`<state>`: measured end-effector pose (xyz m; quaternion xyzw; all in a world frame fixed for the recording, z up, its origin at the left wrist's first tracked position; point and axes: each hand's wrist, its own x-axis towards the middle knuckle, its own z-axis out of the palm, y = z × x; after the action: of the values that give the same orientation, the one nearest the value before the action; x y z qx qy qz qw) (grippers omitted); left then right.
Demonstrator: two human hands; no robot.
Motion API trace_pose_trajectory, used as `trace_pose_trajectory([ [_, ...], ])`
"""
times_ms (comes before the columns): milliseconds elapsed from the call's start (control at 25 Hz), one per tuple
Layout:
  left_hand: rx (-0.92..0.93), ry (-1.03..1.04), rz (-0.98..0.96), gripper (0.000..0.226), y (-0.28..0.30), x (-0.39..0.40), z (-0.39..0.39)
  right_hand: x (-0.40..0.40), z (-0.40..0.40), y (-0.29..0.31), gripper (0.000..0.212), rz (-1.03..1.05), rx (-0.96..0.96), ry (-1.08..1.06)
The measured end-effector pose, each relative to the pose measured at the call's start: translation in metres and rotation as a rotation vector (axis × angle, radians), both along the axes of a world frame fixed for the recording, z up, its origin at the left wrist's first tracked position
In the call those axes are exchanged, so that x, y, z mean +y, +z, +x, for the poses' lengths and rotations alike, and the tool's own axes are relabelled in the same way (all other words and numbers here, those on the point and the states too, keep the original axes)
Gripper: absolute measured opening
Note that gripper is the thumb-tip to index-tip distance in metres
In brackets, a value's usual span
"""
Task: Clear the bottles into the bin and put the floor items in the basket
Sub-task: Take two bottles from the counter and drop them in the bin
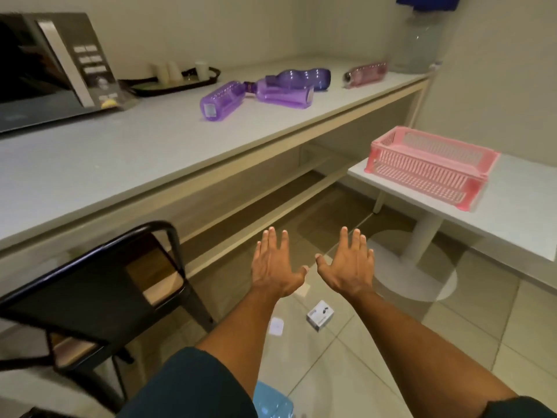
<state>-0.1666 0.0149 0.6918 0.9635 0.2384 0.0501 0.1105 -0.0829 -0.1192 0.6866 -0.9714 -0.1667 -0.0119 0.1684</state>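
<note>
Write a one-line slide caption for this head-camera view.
Both open hands, left hand and right hand, held out above a small box on the floor; purple bottles on the counter, pink basket waiting.

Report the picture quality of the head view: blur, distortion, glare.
Head view: wide-angle bending curves the counter edge; the microwave and pink bottle are soft with blur; the glossy floor tiles carry pale glare; the left hand and right hand are fairly sharp.
</note>
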Motion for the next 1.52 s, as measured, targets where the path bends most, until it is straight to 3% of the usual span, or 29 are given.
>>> trace_pose_trajectory([
  [320,-0.12,0.185,0.056,0.099,0.053,-0.005,0.149,0.01,0.169,0.054,0.094,0.047,-0.048,0.211],
  [560,-0.22,0.323,0.121,0.099,0.101,0.017,0.219,0.04,0.262,0.097,0.095,0.104,-0.124,0.348],
  [1000,-0.317,0.458,0.262,0.098,0.154,0.168,0.313,0.166,0.383,0.149,0.094,0.181,-0.252,0.438],
  [1200,-0.227,0.525,0.323,0.1,0.183,0.259,0.336,0.246,0.426,0.179,0.096,0.192,-0.288,0.45],
  [1440,-0.036,0.648,0.336,0.112,0.197,0.343,0.347,0.32,0.47,0.202,0.101,0.036,-0.273,0.519],
  [1520,-0.002,0.645,0.307,0.112,0.195,0.36,0.35,0.337,0.48,0.202,0.093,-0.012,-0.23,0.546],
])
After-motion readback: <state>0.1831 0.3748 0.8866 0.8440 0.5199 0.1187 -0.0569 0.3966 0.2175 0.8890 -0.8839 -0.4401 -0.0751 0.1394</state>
